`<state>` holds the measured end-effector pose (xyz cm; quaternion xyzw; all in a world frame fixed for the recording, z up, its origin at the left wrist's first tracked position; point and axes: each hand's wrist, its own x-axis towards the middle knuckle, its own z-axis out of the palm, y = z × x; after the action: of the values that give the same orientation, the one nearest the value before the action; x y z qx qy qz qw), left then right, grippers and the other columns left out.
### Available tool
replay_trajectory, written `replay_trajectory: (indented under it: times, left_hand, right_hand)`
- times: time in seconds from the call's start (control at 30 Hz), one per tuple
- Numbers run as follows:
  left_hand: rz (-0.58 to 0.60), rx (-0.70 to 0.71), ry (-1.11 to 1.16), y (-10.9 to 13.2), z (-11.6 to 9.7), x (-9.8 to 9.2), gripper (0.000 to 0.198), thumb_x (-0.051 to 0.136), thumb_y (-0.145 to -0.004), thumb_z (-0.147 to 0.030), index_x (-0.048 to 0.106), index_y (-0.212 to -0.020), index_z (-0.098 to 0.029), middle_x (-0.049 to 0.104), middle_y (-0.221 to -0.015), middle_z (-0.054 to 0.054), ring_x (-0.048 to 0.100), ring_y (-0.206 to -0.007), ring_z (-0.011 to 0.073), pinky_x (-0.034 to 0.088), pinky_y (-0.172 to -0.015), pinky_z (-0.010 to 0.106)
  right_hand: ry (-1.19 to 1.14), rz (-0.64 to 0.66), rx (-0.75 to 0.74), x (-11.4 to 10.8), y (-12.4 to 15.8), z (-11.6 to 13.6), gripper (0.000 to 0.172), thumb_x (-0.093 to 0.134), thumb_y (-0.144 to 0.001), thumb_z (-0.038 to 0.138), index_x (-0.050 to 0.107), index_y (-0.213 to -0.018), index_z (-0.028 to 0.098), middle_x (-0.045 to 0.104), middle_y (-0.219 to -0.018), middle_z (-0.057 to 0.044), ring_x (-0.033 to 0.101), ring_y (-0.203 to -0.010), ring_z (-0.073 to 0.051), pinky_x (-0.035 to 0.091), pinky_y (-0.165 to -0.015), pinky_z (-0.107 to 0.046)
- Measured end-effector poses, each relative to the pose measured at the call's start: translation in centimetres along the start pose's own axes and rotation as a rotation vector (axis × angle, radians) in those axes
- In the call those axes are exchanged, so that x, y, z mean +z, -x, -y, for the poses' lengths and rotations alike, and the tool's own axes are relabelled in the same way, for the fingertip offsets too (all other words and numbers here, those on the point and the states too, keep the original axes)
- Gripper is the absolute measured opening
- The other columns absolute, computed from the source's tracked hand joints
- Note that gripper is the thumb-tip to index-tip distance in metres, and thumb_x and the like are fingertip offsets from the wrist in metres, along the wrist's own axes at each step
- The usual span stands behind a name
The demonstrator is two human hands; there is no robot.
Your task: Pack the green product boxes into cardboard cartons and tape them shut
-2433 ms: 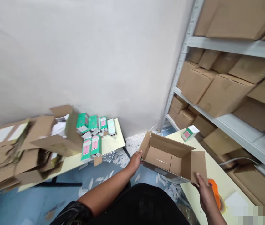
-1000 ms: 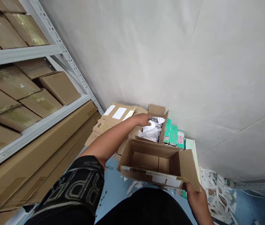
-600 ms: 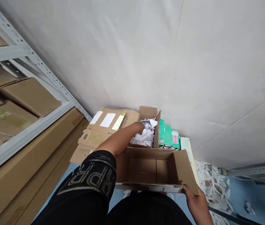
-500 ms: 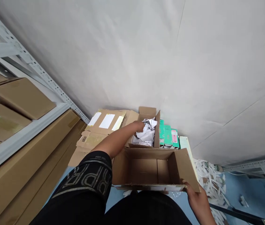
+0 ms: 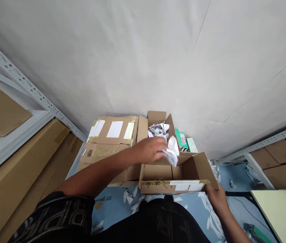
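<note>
My left hand [image 5: 154,149] is closed on a wad of crumpled white paper [image 5: 172,153], held over the back edge of an open cardboard box [image 5: 158,172]. Only a bare brown bottom shows inside that box, and its near side carries white labels and black handwriting. With my right hand [image 5: 215,194] I grip the box at its near right corner, by the flap; some fingers are hidden behind the cardboard. Just behind stands another open carton [image 5: 157,115], with more crumpled paper [image 5: 158,129] in it.
A flattened-looking carton with white labels [image 5: 114,129] lies at the left. Green boxes [image 5: 180,137] stand behind on the right. Shelving with brown cartons [image 5: 284,152] rises on both sides. Paper scraps [image 5: 128,195] litter the blue floor. A pale tabletop [image 5: 274,209] is at lower right.
My left hand has come out of the back carton with crumpled paper and moved right and toward me, over the front box. My right hand still grips the front box, which has tilted.
</note>
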<state>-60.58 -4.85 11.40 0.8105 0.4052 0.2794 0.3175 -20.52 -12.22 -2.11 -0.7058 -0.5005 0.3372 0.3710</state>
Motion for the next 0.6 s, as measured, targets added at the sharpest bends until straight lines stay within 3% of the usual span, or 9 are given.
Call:
replay_trajectory:
  times: [0.1,0.17,0.27,0.33,0.43,0.5,0.6]
  left_hand:
    - [0.084,-0.098,0.173,1.0,-1.1,2.6,0.037,0.087,-0.068,-0.046,0.08,-0.099,-0.03,0.076,-0.108,0.008,0.067,-0.107,0.0333,0.048,-0.102,0.041]
    - [0.078,-0.135,0.185,1.4,-1.4,3.3,0.048,0.09,-0.064,-0.043,0.079,-0.109,-0.032,0.076,-0.113,0.007,0.067,-0.111,0.0348,0.048,-0.104,0.043]
    - [0.032,-0.11,0.051,2.6,-1.9,2.9,0.047,0.079,-0.079,-0.043,0.073,-0.125,-0.033,0.071,-0.13,0.006,0.061,-0.126,0.033,0.042,-0.113,0.044]
    - [-0.057,-0.13,-0.092,3.7,-2.4,2.4,0.044,0.068,-0.089,-0.045,0.069,-0.131,-0.032,0.066,-0.138,0.007,0.056,-0.133,0.0308,0.039,-0.118,0.044]
    - [-0.233,-0.223,-0.24,5.3,-3.0,2.8,0.053,0.063,-0.09,-0.052,0.062,-0.138,-0.027,0.057,-0.149,0.01,0.051,-0.139,0.0315,0.043,-0.116,0.045]
    - [-0.266,-0.341,-0.19,5.6,-3.6,4.5,0.068,0.065,-0.087,-0.056,0.053,-0.147,-0.026,0.052,-0.154,0.012,0.054,-0.137,0.0329,0.051,-0.107,0.045]
    - [-0.181,-0.514,0.093,4.1,-5.4,9.0,0.079,0.064,-0.087,-0.058,0.042,-0.155,-0.023,0.058,-0.149,0.016,0.063,-0.127,0.0332,0.057,-0.097,0.043]
  right_hand:
    - [-0.018,-0.019,-0.017,0.0,1.1,0.1,0.032,0.061,-0.066,0.045,0.07,-0.078,0.017,0.076,-0.075,-0.007,0.071,-0.072,-0.026,0.057,-0.066,-0.033]
    - [-0.037,-0.017,-0.019,-0.2,1.9,0.1,0.031,0.06,-0.068,0.043,0.07,-0.08,0.017,0.075,-0.073,-0.006,0.07,-0.072,-0.025,0.056,-0.066,-0.032]
    - [-0.06,-0.027,-0.025,-1.0,3.3,-0.2,0.028,0.06,-0.071,0.042,0.07,-0.079,0.017,0.073,-0.069,-0.004,0.068,-0.07,-0.025,0.055,-0.064,-0.031]
    - [-0.08,-0.054,-0.028,-2.0,4.2,-0.7,0.029,0.06,-0.07,0.043,0.07,-0.079,0.017,0.074,-0.071,-0.005,0.068,-0.07,-0.024,0.055,-0.063,-0.031]
    - [-0.129,-0.117,-0.021,-4.5,5.2,-2.1,0.034,0.061,-0.071,0.045,0.072,-0.085,0.016,0.077,-0.078,-0.007,0.069,-0.074,-0.025,0.056,-0.065,-0.031]
    - [-0.161,-0.163,-0.007,-6.6,5.8,-3.5,0.035,0.061,-0.072,0.045,0.073,-0.088,0.016,0.078,-0.08,-0.008,0.07,-0.076,-0.026,0.056,-0.066,-0.031]
    - [-0.21,-0.227,0.024,-10.2,6.8,-6.0,0.035,0.061,-0.075,0.046,0.072,-0.087,0.015,0.077,-0.079,-0.008,0.07,-0.074,-0.026,0.056,-0.065,-0.031]
